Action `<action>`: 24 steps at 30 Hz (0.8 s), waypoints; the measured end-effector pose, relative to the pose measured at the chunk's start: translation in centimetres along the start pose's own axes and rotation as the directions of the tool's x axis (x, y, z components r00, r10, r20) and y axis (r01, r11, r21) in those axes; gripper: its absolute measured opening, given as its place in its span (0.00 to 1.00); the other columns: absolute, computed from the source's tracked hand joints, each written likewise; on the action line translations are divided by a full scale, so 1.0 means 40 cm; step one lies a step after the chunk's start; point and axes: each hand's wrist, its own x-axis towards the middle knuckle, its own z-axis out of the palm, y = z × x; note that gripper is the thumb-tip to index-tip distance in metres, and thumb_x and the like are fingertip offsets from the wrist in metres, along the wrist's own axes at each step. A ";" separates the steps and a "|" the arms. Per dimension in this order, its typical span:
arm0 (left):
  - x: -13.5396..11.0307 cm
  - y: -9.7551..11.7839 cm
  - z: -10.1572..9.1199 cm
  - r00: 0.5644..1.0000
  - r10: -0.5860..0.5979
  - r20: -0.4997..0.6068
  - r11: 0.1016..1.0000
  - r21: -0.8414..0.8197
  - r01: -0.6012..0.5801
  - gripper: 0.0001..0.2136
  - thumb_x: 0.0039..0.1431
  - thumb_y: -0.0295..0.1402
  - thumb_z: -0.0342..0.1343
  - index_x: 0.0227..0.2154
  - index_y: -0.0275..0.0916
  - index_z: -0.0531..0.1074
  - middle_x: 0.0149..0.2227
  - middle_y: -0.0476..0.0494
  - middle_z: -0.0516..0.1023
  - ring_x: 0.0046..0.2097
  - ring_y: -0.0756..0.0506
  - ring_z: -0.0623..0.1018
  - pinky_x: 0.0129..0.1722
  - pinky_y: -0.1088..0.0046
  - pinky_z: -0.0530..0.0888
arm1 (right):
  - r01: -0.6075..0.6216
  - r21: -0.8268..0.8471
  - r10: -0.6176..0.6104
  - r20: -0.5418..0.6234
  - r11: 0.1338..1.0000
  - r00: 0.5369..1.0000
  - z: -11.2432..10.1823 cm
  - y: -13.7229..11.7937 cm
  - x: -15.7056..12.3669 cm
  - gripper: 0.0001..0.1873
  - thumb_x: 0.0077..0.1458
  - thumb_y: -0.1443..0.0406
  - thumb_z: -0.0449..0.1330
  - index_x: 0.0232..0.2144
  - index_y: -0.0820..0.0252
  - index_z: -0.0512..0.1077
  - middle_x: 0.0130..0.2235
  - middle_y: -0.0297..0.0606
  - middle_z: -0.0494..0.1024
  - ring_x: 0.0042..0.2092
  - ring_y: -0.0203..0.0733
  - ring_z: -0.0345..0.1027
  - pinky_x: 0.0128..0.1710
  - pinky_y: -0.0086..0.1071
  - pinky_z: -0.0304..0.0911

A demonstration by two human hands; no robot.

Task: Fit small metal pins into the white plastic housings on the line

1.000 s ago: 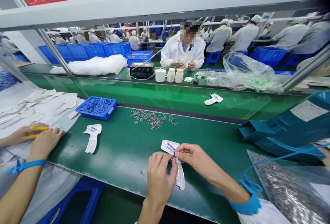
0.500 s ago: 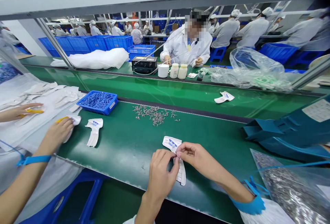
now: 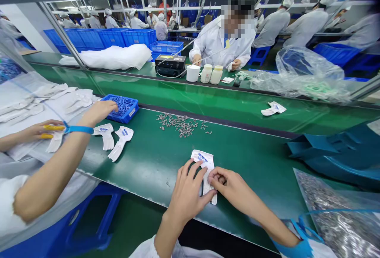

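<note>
A white curved plastic housing half (image 3: pixel 208 163) with small blue pieces in its wide end lies on the green bench in front of me. My left hand (image 3: pixel 190 186) rests over its left side, fingers spread and touching it. At the housing's right edge, my right hand (image 3: pixel 230 186) has its fingers curled together in a pinch. Whatever is between those fingertips is too small or hidden to make out. My hands cover part of the housing's narrow handle end.
Loose small metal screws (image 3: pixel 181 124) lie beyond the housing. Left, a co-worker's hand (image 3: pixel 102 111) reaches into a blue tray (image 3: pixel 130 113); two housing halves (image 3: pixel 121 141) lie nearby. A bag of metal parts (image 3: pixel 329 206) and a teal bin (image 3: pixel 335 155) stand right. Another housing (image 3: pixel 273 108) lies across the belt.
My left hand has gone from a pinch to spread fingers on the housing. My right hand has shifted slightly down the housing. The co-worker's hand has moved from a housing to the blue tray.
</note>
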 end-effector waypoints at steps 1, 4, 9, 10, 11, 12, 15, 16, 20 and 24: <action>0.000 0.000 0.000 1.000 0.001 -0.003 1.000 0.002 -0.001 0.24 0.59 0.40 0.62 0.56 0.42 0.66 0.61 0.37 0.68 0.65 0.33 0.62 0.58 0.49 0.68 | -0.006 0.001 0.006 0.000 1.000 1.000 0.001 0.001 0.000 0.10 0.58 0.58 0.55 0.28 0.55 0.70 0.26 0.32 0.70 0.29 0.39 0.62 0.29 0.30 0.57; -0.001 0.000 0.000 1.000 -0.003 -0.009 1.000 0.010 0.003 0.24 0.59 0.40 0.62 0.56 0.42 0.66 0.61 0.37 0.68 0.65 0.33 0.62 0.58 0.50 0.68 | -0.014 -0.030 0.014 -0.021 0.999 1.000 0.006 0.000 -0.003 0.10 0.58 0.58 0.54 0.28 0.55 0.69 0.26 0.31 0.70 0.29 0.40 0.62 0.30 0.30 0.56; -0.004 0.002 0.001 1.000 -0.015 0.016 1.000 0.005 0.015 0.23 0.61 0.40 0.60 0.57 0.42 0.65 0.62 0.38 0.67 0.66 0.34 0.61 0.60 0.50 0.66 | -0.024 -0.064 0.020 -0.053 0.998 0.998 0.021 0.006 -0.018 0.09 0.60 0.58 0.53 0.32 0.53 0.68 0.25 0.30 0.67 0.28 0.40 0.61 0.29 0.31 0.54; -0.005 0.002 0.001 1.000 -0.015 0.020 1.000 0.004 0.015 0.23 0.61 0.40 0.60 0.57 0.42 0.65 0.62 0.38 0.66 0.66 0.34 0.60 0.60 0.50 0.66 | -0.028 -0.064 0.024 -0.061 0.998 0.998 0.025 0.011 -0.020 0.08 0.61 0.58 0.52 0.33 0.53 0.67 0.25 0.29 0.66 0.28 0.40 0.61 0.29 0.31 0.54; -0.005 0.002 0.001 1.000 -0.015 0.023 1.000 0.004 0.015 0.23 0.61 0.40 0.60 0.57 0.42 0.65 0.63 0.39 0.66 0.66 0.34 0.60 0.60 0.50 0.65 | -0.033 -0.061 0.029 -0.070 0.998 0.997 0.028 0.015 -0.020 0.07 0.61 0.58 0.52 0.35 0.52 0.67 0.26 0.29 0.66 0.28 0.40 0.61 0.29 0.31 0.54; -0.005 0.002 0.001 1.000 -0.015 0.024 1.000 0.004 0.015 0.23 0.61 0.40 0.59 0.57 0.42 0.65 0.63 0.39 0.66 0.66 0.34 0.60 0.60 0.50 0.65 | -0.041 -0.054 0.036 -0.079 0.998 0.996 0.030 0.019 -0.019 0.07 0.61 0.58 0.52 0.37 0.52 0.66 0.26 0.28 0.66 0.27 0.40 0.62 0.30 0.31 0.55; -0.004 0.002 0.000 0.999 -0.018 0.031 1.000 0.004 0.018 0.23 0.61 0.39 0.59 0.58 0.41 0.65 0.63 0.38 0.66 0.66 0.33 0.60 0.60 0.49 0.65 | -0.078 -0.002 0.077 -0.088 0.997 0.993 0.034 0.029 -0.010 0.09 0.59 0.58 0.55 0.41 0.51 0.61 0.28 0.27 0.67 0.28 0.40 0.64 0.30 0.32 0.57; -0.003 0.001 -0.001 0.999 -0.018 0.033 1.000 0.004 0.018 0.23 0.61 0.39 0.59 0.57 0.41 0.65 0.63 0.38 0.66 0.66 0.33 0.60 0.60 0.49 0.66 | -0.085 0.018 0.086 -0.087 0.996 0.992 0.034 0.031 -0.007 0.09 0.58 0.59 0.55 0.40 0.51 0.60 0.28 0.27 0.67 0.28 0.40 0.64 0.30 0.31 0.57; -0.003 0.000 0.001 0.999 -0.016 0.035 1.000 0.006 0.016 0.23 0.61 0.40 0.60 0.57 0.41 0.65 0.63 0.38 0.66 0.66 0.33 0.59 0.60 0.49 0.66 | -0.056 0.037 0.058 -0.063 0.998 0.996 0.022 0.037 -0.001 0.08 0.57 0.60 0.57 0.35 0.53 0.60 0.27 0.27 0.67 0.27 0.38 0.62 0.29 0.30 0.56; -0.006 -0.006 0.006 0.998 -0.028 0.058 1.000 0.016 0.027 0.26 0.59 0.39 0.61 0.58 0.42 0.64 0.64 0.39 0.64 0.67 0.33 0.58 0.60 0.48 0.66 | 0.034 -0.010 -0.034 -0.034 0.999 0.999 -0.026 0.056 0.040 0.07 0.61 0.59 0.54 0.38 0.55 0.67 0.28 0.30 0.71 0.29 0.39 0.66 0.30 0.30 0.60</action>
